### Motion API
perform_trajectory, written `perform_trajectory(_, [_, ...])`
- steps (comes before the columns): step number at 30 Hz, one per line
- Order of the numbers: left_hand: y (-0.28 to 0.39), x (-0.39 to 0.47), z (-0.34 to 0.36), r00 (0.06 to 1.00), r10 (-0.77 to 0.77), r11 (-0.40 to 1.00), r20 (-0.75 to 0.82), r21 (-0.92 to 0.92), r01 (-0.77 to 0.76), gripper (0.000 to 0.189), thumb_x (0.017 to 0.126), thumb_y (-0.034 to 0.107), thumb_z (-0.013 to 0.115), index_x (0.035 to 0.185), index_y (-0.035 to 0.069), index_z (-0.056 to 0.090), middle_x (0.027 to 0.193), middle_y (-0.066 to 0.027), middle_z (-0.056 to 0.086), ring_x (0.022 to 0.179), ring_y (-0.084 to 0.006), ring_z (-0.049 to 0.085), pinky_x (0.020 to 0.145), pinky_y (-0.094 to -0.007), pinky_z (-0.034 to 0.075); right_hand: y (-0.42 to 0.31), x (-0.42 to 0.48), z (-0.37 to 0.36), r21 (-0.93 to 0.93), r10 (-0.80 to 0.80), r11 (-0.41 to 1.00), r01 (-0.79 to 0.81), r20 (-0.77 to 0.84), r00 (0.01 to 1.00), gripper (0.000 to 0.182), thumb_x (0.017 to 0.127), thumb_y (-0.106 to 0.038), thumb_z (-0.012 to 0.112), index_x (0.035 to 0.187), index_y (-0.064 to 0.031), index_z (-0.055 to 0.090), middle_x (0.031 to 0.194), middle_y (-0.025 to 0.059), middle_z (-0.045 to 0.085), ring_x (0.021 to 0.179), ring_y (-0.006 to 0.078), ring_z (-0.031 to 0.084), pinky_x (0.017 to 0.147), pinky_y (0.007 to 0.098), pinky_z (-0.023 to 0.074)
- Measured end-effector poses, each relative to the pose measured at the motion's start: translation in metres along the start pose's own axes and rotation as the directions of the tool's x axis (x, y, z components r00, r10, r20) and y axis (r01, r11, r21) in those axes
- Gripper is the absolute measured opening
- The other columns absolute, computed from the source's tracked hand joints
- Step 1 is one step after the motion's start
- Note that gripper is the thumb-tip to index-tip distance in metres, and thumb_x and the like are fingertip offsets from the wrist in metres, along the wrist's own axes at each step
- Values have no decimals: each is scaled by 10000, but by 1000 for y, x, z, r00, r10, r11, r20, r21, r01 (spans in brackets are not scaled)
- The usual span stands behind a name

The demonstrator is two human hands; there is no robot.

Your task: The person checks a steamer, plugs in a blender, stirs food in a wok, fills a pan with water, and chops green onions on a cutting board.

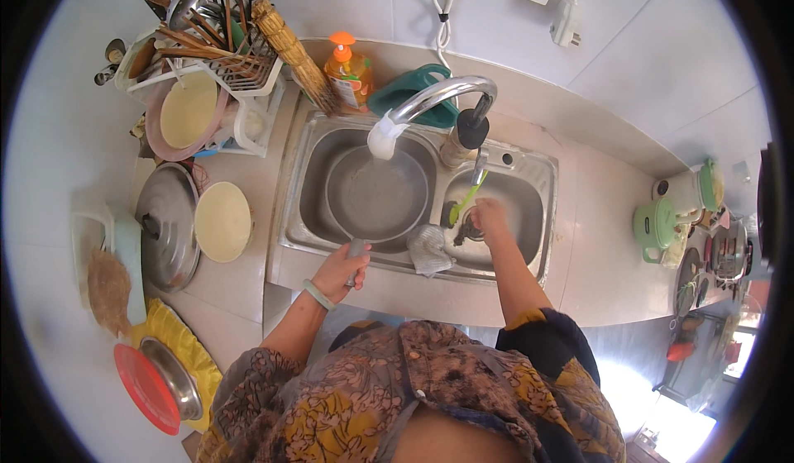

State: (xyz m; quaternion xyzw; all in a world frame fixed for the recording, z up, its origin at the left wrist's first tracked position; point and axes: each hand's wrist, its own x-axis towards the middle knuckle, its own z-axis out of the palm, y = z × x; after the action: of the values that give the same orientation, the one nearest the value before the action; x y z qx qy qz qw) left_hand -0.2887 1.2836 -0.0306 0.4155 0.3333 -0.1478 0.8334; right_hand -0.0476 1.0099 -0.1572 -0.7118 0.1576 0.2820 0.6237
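My left hand (341,271) grips the grey handle (356,255) of a round metal pan (378,193), which sits in the left basin of a stainless-steel double sink (552,215). The pan's inside looks wet and greyish. Over the smaller right basin is my right hand (489,218), its fingers curled and blurred; whether they hold anything is hidden. Dark scraps (462,235) lie just left of it, by the drain. A bright green utensil (462,205) leans in the same basin. On the front of the divider rests a crumpled greyish cloth or bag (429,249).
A chrome faucet (446,88) with a white-wrapped outlet arches over the sink. Behind stand an orange soap bottle (350,72), a straw brush (294,54) and a teal plastic item (422,97). At left are a metal lid (167,227), a cream bowl (223,221) and a dish rack (260,116).
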Motion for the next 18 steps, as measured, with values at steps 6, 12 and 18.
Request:
perform_trajectory(6, [-9, 18, -7, 999, -39, 999, 13, -6, 39, 306, 908, 107, 593, 1191, 46, 494, 710, 0, 488, 555, -107, 473, 481, -269, 383, 27, -63, -35, 250, 75, 965, -78, 22, 997, 194, 930, -198, 593, 1038, -39, 617, 757, 34, 613, 591, 109, 559, 510, 240, 456])
perform_trajectory(12, [-19, 37, -12, 998, -67, 998, 0, 12, 67, 249, 908, 132, 608, 1124, 64, 504, 717, -4, 505, 559, -108, 478, 488, -268, 377, 32, -115, -40, 301, 113, 949, -96, -40, 993, 221, 933, -219, 596, 1059, -40, 625, 802, 37, 620, 642, 114, 568, 564, 237, 467])
perform_trajectory(18, [-33, 54, -21, 995, -97, 995, 2, -19, 97, 194, 909, 140, 605, 1065, 77, 507, 718, -7, 513, 553, -113, 486, 485, -270, 383, 23, -133, -37, 264, 78, 962, -72, -11, 997, 228, 933, -217, 596, 1068, -38, 634, 822, 39, 620, 675, 108, 564, 597, 235, 468])
